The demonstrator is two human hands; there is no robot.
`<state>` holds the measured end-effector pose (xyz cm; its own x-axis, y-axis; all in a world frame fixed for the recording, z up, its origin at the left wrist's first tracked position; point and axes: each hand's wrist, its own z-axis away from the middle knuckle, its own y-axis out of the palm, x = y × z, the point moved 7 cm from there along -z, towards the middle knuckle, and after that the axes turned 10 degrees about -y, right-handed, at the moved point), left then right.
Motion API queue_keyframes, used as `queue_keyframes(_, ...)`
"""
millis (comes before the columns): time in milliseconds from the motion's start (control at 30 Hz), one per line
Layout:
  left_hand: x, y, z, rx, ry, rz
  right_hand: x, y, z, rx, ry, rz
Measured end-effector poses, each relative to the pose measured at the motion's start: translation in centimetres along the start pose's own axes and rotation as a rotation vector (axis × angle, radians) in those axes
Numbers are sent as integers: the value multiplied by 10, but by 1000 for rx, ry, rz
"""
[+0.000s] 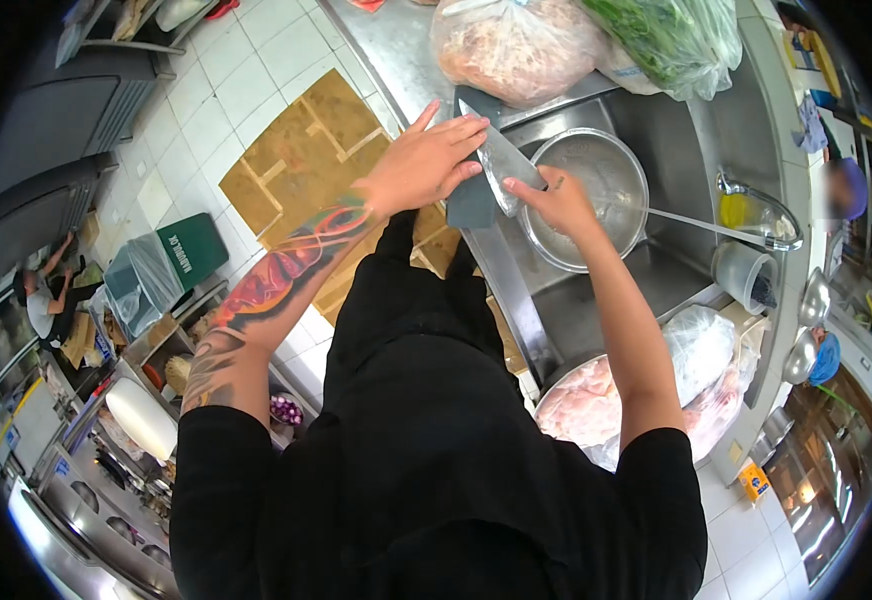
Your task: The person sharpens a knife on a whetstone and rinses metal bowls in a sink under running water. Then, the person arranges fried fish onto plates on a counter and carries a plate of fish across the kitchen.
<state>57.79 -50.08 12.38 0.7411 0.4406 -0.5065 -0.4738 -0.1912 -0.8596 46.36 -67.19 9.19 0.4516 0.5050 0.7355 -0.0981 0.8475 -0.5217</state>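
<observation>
A broad-bladed kitchen knife [501, 163] lies flat across a dark grey sharpening stone [471, 205] at the edge of the sink. My right hand [559, 203] grips the knife at its handle end, with the thumb on the blade; the handle itself is hidden in the fist. On the other side, my left hand [431, 160] is spread, its fingertips resting on the flat of the blade and its thumb apart. Beneath my right hand stands a round metal bowl [638, 190] in the sink, with water in it.
A thin stream runs from the faucet [788, 225] into the bowl. Bags of raw meat [511, 50] and leafy greens [671, 40] sit beyond the sink [596, 310]. More bagged meat [581, 400] lies nearer me. Flattened cardboard [301, 150] covers the floor; a person [48, 300] sits far left.
</observation>
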Motion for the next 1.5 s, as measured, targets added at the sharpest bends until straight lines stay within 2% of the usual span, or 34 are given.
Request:
queue_keyframes(67, -3, -9, 3, -86, 57, -208, -5, -3, -5, 9, 50, 183)
queue_keyframes(100, -6, -13, 3, -82, 60, -210, -10, 0, -7, 7, 51, 179)
queue_keyframes(167, -14, -20, 6, -132, 50, -307, -19, 1, -6, -138, -9, 229)
queue_keyframes(200, -21, -16, 13, -127, 50, -302, -12, 0, 4, -134, -3, 228)
queue_keyframes(267, -34, -3, 29, -68, -44, -248, 11, 6, 38, 19, 80, 109)
queue_keyframes(333, -60, 17, 66, 37, -54, -168, -30, 31, 82, 55, 76, 246)
queue_keyframes(433, -83, 16, 85, 32, -20, -79, -30, 39, 118, 9, -5, 222)
queue_keyframes(500, -58, 11, 53, -9, -28, -113, -32, 26, 78, 29, 75, 240)
queue_keyframes(567, -18, -9, 0, -65, -60, -149, -13, 5, 19, -53, 57, 113)
queue_keyframes(600, -4, -17, -17, -71, -76, -146, -21, -1, -8, -168, 4, 107)
queue_keyframes(667, -6, -15, -12, -58, -76, -131, 8, -9, -10, -70, 95, 57)
queue_keyframes(700, -8, -15, -11, -53, -75, -113, 0, -4, 4, -73, 101, 59)
queue_keyframes(733, -26, -9, 11, 34, -70, -143, -11, 9, 30, -34, 51, 64)
queue_keyframes(767, -40, 0, 37, 15, -57, -75, -19, 21, 56, 5, 3, 71)
queue_keyframes(833, -69, 13, 78, 43, -23, -47, -37, 40, 104, 188, 79, 242)
queue_keyframes(867, -74, 15, 85, 64, -28, -47, -34, 37, 99, 191, 78, 244)
queue_keyframes(933, -51, 11, 59, -22, 7, -111, -21, 23, 80, 87, 115, 168)
queue_keyframes(967, -34, -3, 32, -1, -51, -83, -13, 15, 49, 44, 71, 202)
queue_keyframes(1000, -17, -9, 11, -105, -3, -188, -17, 7, 11, -41, 24, 178)
queue_keyframes(1067, 11, -21, -21, -105, -23, -147, -16, 6, -8, -123, -21, 149)
queue_keyframes(1133, 3, -11, -2, -82, -26, -123, 1, 2, 0, -180, -95, 354)
queue_keyframes(1167, -13, -5, 19, -58, -8, -103, -5, 16, 25, 81, 30, 3)
queue_keyframes(1233, -49, 3, 66, 43, 9, -39, -41, 43, 78, 111, -16, 184)
queue_keyframes(1267, -58, 8, 78, 123, 6, 5, -43, 44, 80, 112, -17, 185)
queue_keyframes(1333, -54, 4, 69, 148, 15, 12, -31, 37, 85, 32, -61, 261)
queue_keyframes(1367, -39, -4, 49, 114, -8, -39, -30, 31, 66, 84, 43, 99)
queue_keyframes(1467, 9, -19, -5, -52, 11, -259, 0, 5, -7, -20, 45, 148)
queue_keyframes(1500, 17, -23, -13, -52, 9, -261, 8, -1, -22, -36, 42, 132)
